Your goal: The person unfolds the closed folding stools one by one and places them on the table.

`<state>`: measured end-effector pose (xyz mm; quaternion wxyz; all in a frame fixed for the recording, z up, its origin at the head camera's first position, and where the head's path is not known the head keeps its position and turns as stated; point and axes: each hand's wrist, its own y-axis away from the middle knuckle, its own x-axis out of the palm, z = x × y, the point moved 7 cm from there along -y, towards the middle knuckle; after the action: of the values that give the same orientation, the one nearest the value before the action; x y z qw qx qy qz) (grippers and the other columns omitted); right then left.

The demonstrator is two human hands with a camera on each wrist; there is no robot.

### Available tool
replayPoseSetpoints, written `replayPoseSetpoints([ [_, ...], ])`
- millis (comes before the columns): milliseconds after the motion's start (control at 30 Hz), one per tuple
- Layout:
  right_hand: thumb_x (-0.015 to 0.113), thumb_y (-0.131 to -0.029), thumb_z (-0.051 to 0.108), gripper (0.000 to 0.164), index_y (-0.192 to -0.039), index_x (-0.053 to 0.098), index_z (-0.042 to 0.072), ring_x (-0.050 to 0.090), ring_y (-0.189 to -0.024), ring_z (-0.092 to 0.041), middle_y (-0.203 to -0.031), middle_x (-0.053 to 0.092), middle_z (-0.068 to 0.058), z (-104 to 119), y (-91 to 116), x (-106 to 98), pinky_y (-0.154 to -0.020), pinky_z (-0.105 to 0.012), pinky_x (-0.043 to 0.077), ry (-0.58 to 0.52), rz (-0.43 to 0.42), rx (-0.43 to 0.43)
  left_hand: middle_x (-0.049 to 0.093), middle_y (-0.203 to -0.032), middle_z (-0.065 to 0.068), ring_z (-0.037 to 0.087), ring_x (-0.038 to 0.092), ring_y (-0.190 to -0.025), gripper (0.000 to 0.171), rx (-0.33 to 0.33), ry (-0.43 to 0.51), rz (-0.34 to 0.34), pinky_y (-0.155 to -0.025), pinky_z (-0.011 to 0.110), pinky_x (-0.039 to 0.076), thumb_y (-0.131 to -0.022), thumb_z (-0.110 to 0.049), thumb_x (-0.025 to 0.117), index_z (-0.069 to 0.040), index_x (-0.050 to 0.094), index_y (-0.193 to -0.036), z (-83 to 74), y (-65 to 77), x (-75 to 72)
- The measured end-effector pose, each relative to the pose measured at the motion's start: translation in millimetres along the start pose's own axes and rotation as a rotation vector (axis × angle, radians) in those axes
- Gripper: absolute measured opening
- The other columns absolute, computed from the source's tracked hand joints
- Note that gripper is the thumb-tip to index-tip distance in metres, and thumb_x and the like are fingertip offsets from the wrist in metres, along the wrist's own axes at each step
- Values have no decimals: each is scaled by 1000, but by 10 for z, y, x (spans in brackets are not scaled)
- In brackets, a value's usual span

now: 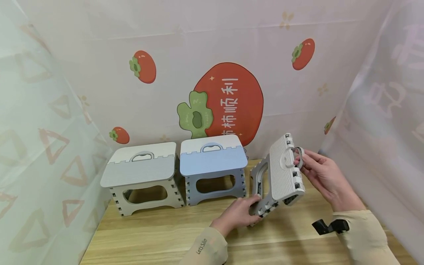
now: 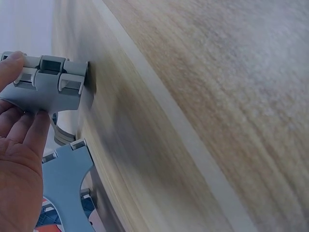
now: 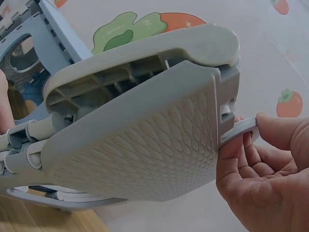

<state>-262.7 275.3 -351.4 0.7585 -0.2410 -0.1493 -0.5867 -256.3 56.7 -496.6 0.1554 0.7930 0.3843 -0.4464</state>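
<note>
A partly folded grey-and-white folding stool [image 1: 285, 176] is tilted up on the right side of the table. With thumb and fingers on either side, my left hand [image 1: 236, 214] grips its lower leg panel, close by the hinges. My right hand [image 1: 322, 176] pinches the loop handle [image 3: 241, 129] at the fold of the seat. In the right wrist view, the stool's two textured seat halves [image 3: 145, 140] stand folded toward each other with a gap between. Hinge pieces [image 2: 52, 65] show beside my left fingers in the left wrist view.
A blue-and-white folding stool [image 1: 213, 162] stands unfolded just left of the held one. Farther left is an unfolded grey-and-white stool [image 1: 139, 175]. All are on a wooden table [image 1: 149, 235]. Printed cloth [image 1: 99, 73] hangs behind and on both sides.
</note>
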Motion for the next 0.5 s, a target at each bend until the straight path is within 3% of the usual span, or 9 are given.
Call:
replayPoseSetpoints([
  [500,48,-106,-3,26,-124,66,-4,69,-97,-16,-111,68,-11,-19,-75,98,-88,-23,57,20,-24,-9,53,-151,5,8,64,-118,56,-13,16,4,-89,20,53,-90,-32,80,-28,58,-141,45,21,-11],
])
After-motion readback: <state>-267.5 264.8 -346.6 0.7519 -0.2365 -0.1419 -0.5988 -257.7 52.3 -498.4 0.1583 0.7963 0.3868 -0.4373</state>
